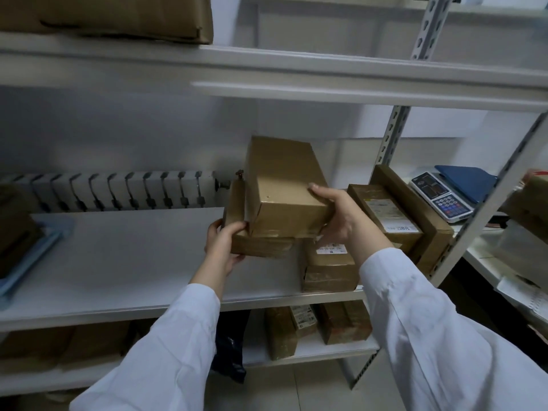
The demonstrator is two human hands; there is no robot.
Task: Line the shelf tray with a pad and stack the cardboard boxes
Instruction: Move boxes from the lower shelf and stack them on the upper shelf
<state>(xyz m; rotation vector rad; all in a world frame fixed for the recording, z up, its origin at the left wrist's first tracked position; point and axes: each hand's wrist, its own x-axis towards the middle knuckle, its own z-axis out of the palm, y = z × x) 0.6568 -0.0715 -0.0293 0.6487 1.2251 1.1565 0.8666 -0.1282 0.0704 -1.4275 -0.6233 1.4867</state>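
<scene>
I hold two stacked cardboard boxes above the white middle shelf (124, 256). My left hand (224, 243) grips the near left corner of the flat lower box (258, 247). My right hand (341, 216) clasps the near right corner of the taller box (281, 185) resting on top of it. Just to the right, more taped boxes with labels (329, 265) (385, 212) stand on the same shelf. A blue tray (32, 256) with a dark box in it sits at the shelf's far left edge. No pad is visible.
A white radiator (124, 191) runs behind the shelf. A large box (106, 16) lies on the upper shelf, several boxes (290, 330) on the lower one. A scale with keypad (444, 197) sits on the right bench beyond the slotted upright (391, 137).
</scene>
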